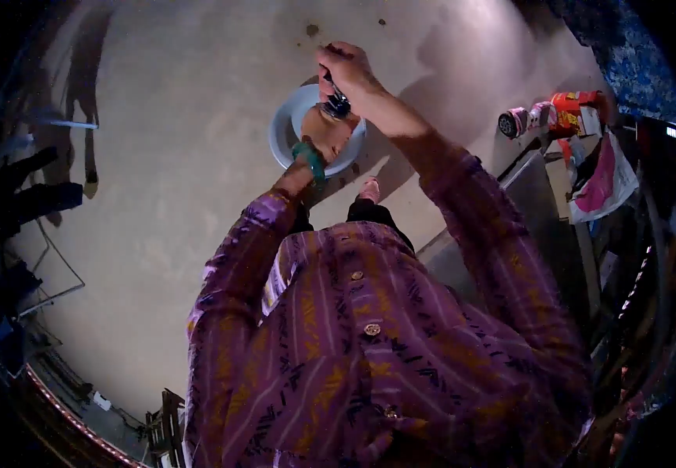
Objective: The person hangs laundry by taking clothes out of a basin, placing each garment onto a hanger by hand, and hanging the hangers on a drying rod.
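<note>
A light blue round basin (281, 134) stands on the pale floor, in front of my feet. My left hand (328, 132) is over the basin, below a green band on the wrist; a small dark object (338, 103) is at its fingers, and how they hold it is too small to tell. My right hand (345, 69) is above the basin's far right rim, closed round the dark object's upper end. What lies inside the basin is mostly hidden by my left hand and forearm.
At the right lie a pink-and-black wheeled thing (511, 123), a red and orange packet (576, 109) and a white and pink bag (601, 183). Dark cloth and thin metal frames (53, 295) line the left edge. A pale floor (174, 156) surrounds the basin.
</note>
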`<state>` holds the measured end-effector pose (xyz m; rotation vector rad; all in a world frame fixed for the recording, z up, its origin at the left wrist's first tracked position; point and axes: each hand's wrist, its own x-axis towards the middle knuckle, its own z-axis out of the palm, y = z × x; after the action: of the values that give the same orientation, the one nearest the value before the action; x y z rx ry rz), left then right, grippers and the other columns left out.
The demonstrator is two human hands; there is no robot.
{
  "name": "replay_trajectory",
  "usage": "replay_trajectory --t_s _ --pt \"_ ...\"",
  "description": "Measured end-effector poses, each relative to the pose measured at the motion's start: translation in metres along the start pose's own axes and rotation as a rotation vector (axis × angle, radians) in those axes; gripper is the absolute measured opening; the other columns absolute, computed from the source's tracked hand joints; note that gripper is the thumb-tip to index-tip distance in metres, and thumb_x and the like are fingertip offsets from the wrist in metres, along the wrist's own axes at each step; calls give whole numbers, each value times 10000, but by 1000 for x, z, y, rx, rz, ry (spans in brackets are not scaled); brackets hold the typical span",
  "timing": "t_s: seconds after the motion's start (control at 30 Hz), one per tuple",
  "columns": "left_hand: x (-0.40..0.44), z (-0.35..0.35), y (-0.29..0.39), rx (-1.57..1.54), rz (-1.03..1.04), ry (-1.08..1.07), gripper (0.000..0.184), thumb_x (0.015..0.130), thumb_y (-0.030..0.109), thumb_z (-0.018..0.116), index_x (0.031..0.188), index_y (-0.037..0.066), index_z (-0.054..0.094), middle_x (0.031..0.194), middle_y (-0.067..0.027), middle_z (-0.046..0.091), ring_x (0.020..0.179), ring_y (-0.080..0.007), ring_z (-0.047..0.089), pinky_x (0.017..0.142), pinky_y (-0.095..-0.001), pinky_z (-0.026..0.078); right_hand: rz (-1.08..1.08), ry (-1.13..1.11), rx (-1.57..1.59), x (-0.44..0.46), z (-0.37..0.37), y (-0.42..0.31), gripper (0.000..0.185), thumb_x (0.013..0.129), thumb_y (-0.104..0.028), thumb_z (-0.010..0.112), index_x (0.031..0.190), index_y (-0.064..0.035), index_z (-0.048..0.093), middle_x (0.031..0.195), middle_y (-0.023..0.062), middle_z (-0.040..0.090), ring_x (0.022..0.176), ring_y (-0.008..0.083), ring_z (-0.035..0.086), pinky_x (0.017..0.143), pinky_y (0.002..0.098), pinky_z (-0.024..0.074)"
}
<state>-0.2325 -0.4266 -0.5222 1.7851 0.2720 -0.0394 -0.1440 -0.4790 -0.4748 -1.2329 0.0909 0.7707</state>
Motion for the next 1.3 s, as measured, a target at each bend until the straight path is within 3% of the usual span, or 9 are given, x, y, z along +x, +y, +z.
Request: replay_trajectory --t_s 0.1,0.23,0.53,0.6,0.67,0.73,0.9,1.07,1.3 --pt "14 9 -15 497 100 62 323 763 342 464 903 71 569 848 -125 599 804 -339 545 687 -385 439 -79 190 -108 14 0 12 143 786 -119 486 680 -48 421 558 54 413 371 140 388 344 303 353" --pt "17 7 -14 399 -179 171 434 667 424 544 805 16 595 809 -223 578 812 -381 543 702 -415 441 -96 345 -201 23 1 21 132 781 -114 465 693 -27 420 543 71 400 374 158 396 335 322 369" --pt "27 -12 16 421 -78 -16 349 680 344 562 863 48 575 782 -135 611 741 -342 568 631 -395 436 -90 293 37 16 -10 -1 151 781 -148 520 754 -22 442 554 102 438 380 178 422 358 336 396" --pt "27 -25 39 91 -67 -270 281 674 232 581 891 56 550 734 -104 597 686 -261 566 628 -352 438 -259 95 24 14 -21 -1 200 768 -218 568 793 -42 477 637 99 491 513 174 492 458 329 433" --pt "35 -32 29 152 -130 -280 301 648 155 602 913 44 512 754 -71 575 692 -170 534 622 -304 436 -321 72 -151 6 -34 -10 237 761 -261 581 838 -55 493 703 84 510 619 164 509 528 322 441" --pt "28 -33 32 -346 130 -145 347 637 143 624 925 16 477 793 -47 555 688 -148 524 588 -273 434 -378 63 -322 -7 -49 -16 282 754 -304 595 883 -67 510 769 68 530 726 153 526 598 315 449" --pt "1 -42 80 -428 30 -145 404 704 312 664 924 27 479 726 -21 533 571 -70 485 489 -187 394 -471 -92 -305 -53 -44 -52 370 740 -298 603 996 -49 506 876 41 541 796 132 531 648 278 468" --pt "10 -37 102 -925 -148 -230 418 809 427 458 966 42 502 732 -62 568 577 -138 534 531 -246 448 -374 -102 -305 -70 -58 -86 310 722 -198 609 960 -17 524 818 36 566 722 121 548 537 252 470" --pt "33 -40 109 -1099 -56 -194 292 786 278 493 1013 95 500 941 -46 555 817 -189 530 650 -337 454 -560 98 -272 -96 -76 -130 264 737 -126 596 985 -44 560 819 15 586 689 87 544 553 222 438"
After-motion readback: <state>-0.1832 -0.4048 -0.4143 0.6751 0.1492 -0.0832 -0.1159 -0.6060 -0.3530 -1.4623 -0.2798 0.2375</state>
